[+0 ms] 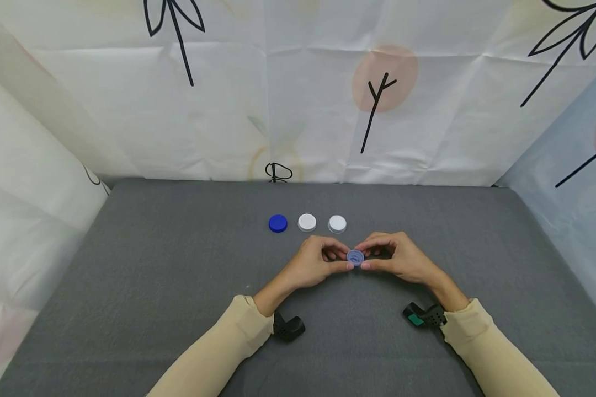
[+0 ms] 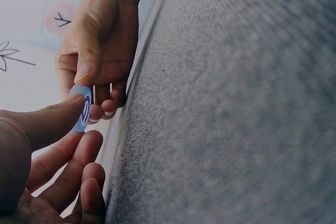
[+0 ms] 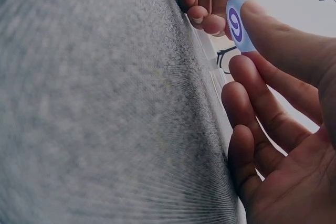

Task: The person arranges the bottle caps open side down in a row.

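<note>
A small round light-blue bottle cap (image 1: 355, 257) with a purple mark on its face is held between both hands above the grey table. My left hand (image 1: 318, 261) pinches its left side between thumb and fingers. From the other side, my right hand (image 1: 398, 256) pinches it the same way. Close up in the left wrist view, the cap (image 2: 81, 108) is tilted on edge between the fingertips. The right wrist view shows the purple curl on the cap (image 3: 237, 24) plainly. Just beyond the hands lie a dark blue cap (image 1: 277, 223), a white cap (image 1: 307, 222) and another white cap (image 1: 337, 223).
The three caps form a row across the grey cloth-covered table (image 1: 179, 275). White patterned sheets (image 1: 303, 110) hang behind the table and at both sides. Black wrist devices (image 1: 288, 327) are strapped below the sleeves.
</note>
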{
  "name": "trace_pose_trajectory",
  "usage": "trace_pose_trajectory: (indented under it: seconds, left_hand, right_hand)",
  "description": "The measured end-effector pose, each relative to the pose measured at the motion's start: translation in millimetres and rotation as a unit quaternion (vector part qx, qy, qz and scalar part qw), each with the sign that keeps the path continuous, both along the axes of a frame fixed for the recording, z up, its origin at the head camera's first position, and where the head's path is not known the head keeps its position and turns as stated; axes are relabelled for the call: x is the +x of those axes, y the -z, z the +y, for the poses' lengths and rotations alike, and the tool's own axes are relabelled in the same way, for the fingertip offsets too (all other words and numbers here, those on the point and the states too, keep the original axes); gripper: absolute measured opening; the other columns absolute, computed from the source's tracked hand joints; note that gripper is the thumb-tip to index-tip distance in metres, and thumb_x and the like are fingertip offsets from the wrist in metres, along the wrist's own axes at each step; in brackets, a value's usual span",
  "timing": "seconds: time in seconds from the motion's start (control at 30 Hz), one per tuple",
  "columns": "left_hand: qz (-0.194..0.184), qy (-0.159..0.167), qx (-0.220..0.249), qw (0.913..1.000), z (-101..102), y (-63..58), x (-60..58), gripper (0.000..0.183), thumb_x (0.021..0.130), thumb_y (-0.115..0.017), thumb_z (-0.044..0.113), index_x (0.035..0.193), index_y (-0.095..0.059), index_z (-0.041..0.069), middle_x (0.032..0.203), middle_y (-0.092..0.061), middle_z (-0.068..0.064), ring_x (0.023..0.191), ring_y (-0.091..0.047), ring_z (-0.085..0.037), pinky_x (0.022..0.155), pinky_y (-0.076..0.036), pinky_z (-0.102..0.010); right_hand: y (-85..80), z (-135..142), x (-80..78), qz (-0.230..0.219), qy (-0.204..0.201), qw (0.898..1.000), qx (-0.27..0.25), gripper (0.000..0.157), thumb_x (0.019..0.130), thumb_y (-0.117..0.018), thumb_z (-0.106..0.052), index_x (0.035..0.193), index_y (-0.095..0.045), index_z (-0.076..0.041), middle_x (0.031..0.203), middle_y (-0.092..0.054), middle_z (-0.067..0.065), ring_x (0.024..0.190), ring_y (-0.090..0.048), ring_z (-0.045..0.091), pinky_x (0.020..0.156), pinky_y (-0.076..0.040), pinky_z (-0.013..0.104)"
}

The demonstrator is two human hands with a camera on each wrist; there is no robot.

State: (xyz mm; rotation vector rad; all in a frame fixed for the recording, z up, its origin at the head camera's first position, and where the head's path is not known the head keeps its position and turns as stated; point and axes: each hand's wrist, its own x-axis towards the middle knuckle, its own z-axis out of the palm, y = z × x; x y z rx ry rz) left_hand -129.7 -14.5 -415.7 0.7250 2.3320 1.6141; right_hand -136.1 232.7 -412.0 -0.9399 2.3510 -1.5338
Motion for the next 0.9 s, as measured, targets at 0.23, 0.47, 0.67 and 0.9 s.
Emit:
trace_pose_trajectory:
  seconds: [0.23,0.47,0.67,0.9]
  left_hand:
    - [-0.001,0.0,0.0,1.0,0.3,-1.2,0.2,0.019,0.086,-0.084,0.016,0.102,-0.078,0.007,0.085,-0.071,0.002,0.07,-0.06,-0.004,0.064,-0.049,-0.022]
    - [0.004,0.002,-0.002,1.0,0.0,-1.5,0.2,0.019,0.087,-0.083,0.016,0.102,-0.078,0.007,0.085,-0.07,0.002,0.07,-0.06,-0.004,0.064,-0.05,-0.022]
    - [0.001,0.008,-0.002,1.0,-0.8,-3.2,-0.2,0.019,0.087,-0.083,0.017,0.102,-0.078,0.007,0.085,-0.07,0.003,0.07,-0.059,-0.004,0.064,-0.049,-0.021]
    - [-0.026,0.012,0.017,0.9994,-3.8,-5.4,-1.9,0.018,0.091,-0.078,0.019,0.103,-0.078,0.005,0.084,-0.071,0.002,0.068,-0.058,-0.006,0.061,-0.047,-0.022]
  right_hand:
    - [-1.4,-1.4,0.8,0.011,0.0,1.0,0.004,0.029,0.084,-0.08,0.004,0.112,-0.075,-0.003,0.1,-0.071,0.008,0.084,-0.062,0.024,0.075,-0.052,0.026]
    - [-1.4,-2.2,0.6,0.019,0.005,1.0,0.01,0.028,0.084,-0.081,0.003,0.111,-0.076,-0.005,0.1,-0.071,0.006,0.083,-0.063,0.022,0.074,-0.052,0.027]
    - [-1.6,-1.4,0.5,0.022,0.001,1.0,0.009,0.029,0.084,-0.081,0.003,0.111,-0.075,-0.005,0.1,-0.071,0.006,0.083,-0.062,0.024,0.074,-0.052,0.029]
    - [-6.0,-1.6,0.6,0.022,-0.006,1.0,-0.012,0.032,0.084,-0.079,0.005,0.114,-0.074,-0.005,0.102,-0.07,0.008,0.086,-0.061,0.025,0.075,-0.052,0.03]
